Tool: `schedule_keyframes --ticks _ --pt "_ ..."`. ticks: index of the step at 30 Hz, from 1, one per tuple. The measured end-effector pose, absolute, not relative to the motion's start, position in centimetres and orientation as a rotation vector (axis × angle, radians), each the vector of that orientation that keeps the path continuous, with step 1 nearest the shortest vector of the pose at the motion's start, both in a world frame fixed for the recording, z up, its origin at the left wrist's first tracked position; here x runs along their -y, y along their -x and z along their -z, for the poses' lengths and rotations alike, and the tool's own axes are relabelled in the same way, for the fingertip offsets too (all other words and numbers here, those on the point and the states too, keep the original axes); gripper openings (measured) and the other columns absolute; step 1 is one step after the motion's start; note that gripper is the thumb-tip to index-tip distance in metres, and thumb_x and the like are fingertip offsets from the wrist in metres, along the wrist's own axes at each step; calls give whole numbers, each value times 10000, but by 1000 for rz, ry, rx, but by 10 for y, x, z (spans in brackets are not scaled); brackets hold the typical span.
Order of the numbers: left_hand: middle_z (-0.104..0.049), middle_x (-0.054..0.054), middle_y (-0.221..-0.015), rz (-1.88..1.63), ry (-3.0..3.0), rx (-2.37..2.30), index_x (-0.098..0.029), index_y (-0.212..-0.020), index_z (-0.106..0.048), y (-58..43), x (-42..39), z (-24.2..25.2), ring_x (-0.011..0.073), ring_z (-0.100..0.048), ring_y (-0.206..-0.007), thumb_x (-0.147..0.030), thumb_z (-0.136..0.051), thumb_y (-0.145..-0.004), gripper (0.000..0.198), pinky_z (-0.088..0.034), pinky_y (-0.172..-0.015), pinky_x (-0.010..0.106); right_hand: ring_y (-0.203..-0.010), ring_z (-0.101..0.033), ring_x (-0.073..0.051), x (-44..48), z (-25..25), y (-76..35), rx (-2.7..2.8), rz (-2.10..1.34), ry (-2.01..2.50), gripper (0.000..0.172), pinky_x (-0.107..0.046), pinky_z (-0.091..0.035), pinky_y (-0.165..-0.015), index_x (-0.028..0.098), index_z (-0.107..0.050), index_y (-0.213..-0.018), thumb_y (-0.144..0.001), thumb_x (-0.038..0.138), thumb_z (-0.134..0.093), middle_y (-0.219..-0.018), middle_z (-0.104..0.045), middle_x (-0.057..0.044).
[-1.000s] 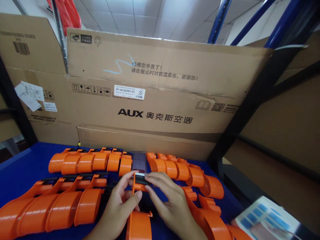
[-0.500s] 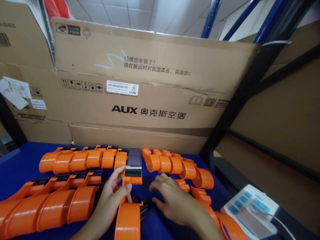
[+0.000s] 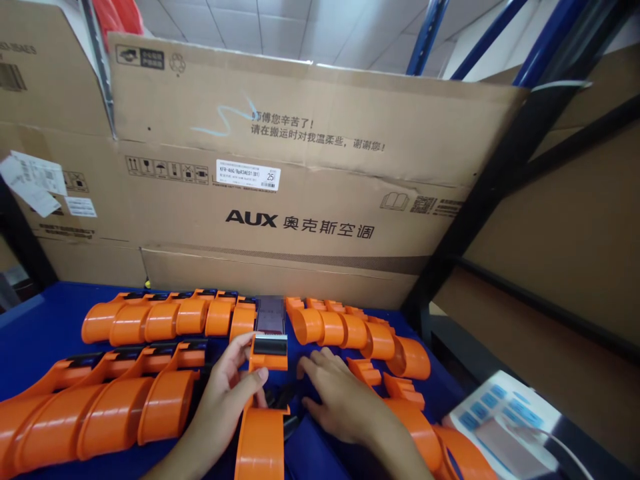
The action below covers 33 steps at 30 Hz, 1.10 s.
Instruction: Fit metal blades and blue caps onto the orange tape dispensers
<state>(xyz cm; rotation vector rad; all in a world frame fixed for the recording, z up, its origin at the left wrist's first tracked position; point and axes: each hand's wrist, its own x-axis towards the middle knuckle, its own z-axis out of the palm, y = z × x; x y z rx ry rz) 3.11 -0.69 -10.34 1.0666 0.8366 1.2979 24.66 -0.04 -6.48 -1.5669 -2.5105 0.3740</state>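
My left hand (image 3: pixel 227 393) pinches an orange plastic dispenser part (image 3: pixel 268 357) by its front end, thumb on its near side, fingers on its left edge. A black strip with a toothed blade runs across the part's top. Its long orange body (image 3: pixel 261 443) reaches toward me. My right hand (image 3: pixel 337 397) rests palm down on the blue table (image 3: pixel 45 327) just right of the part, fingers curled toward small black pieces (image 3: pixel 280 399); what its fingertips hold is hidden.
Rows of orange dispenser shells lie on the left (image 3: pixel 115 407), back (image 3: pixel 170 317) and right (image 3: pixel 360 337). A large AUX cardboard box (image 3: pixel 300 187) stands behind. A white device with blue keys (image 3: pixel 505 417) sits at the right. Black shelf posts (image 3: pixel 480 193) rise on the right.
One second ago both hands held the part together. My right hand has since let go and dropped to the table beside it, while my left hand keeps the part.
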Motion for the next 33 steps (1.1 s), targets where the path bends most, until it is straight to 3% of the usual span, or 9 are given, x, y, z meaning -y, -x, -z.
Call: schedule_keyframes --ticks 6,10,16,20,24,27,33 --pt "-669 38 -1047 -1313 -1061 -855 -258 -1275 -541 -31 4 106 93 -594 -553 -328 -730 -833 486 -517 -586 258 -866 -591 -229 -6 68 -244 2380 -315 1539 191 -318 -414 -744 215 -547 -924 -813 60 -535 -929 -638 -55" --pt "-673 12 -933 -1320 -1066 -836 -248 -1255 -561 -32 3 105 101 -586 -545 -342 -741 -824 477 -509 -574 252 -832 -585 -199 -7 64 -241 2195 -378 1416 180 -295 -416 -738 229 -515 -917 -841 66 -507 -881 -617 -14" --pt "-673 6 -918 -1328 -1070 -813 -242 -1194 -574 -34 6 96 71 -547 -489 -354 -734 -837 407 -469 -498 214 -587 -445 -134 -4 57 -233 1904 -600 1233 87 -234 -352 -542 233 -524 -922 -927 154 -487 -682 -471 56" --pt "-650 -15 -910 -1342 -1122 -795 -259 -1179 -555 -35 6 95 57 -525 -480 -356 -702 -876 351 -465 -481 199 -655 -509 -142 -5 56 -231 1788 -655 1158 124 -240 -416 -595 217 -573 -870 -954 307 -566 -749 -536 20" --pt "-639 -21 -911 -1354 -1144 -805 -264 -1158 -548 -35 5 97 59 -530 -495 -367 -696 -880 332 -479 -483 195 -733 -610 -167 -4 59 -226 1645 -798 1063 151 -266 -487 -685 222 -538 -869 -945 339 -595 -802 -607 -3" --pt "-621 -32 -868 -1355 -1148 -815 -261 -1148 -554 -36 6 98 60 -514 -492 -378 -704 -870 337 -485 -480 192 -657 -587 -149 -1 62 -222 1595 -870 1036 176 -249 -473 -633 235 -474 -855 -944 335 -589 -730 -573 27" --pt "-628 -17 -912 -1332 -1133 -839 -267 -1169 -554 -35 6 100 66 -521 -497 -391 -718 -855 375 -496 -476 200 -655 -522 -143 2 64 -218 1725 -607 1058 106 -243 -433 -617 237 -488 -870 -961 271 -531 -734 -523 33"
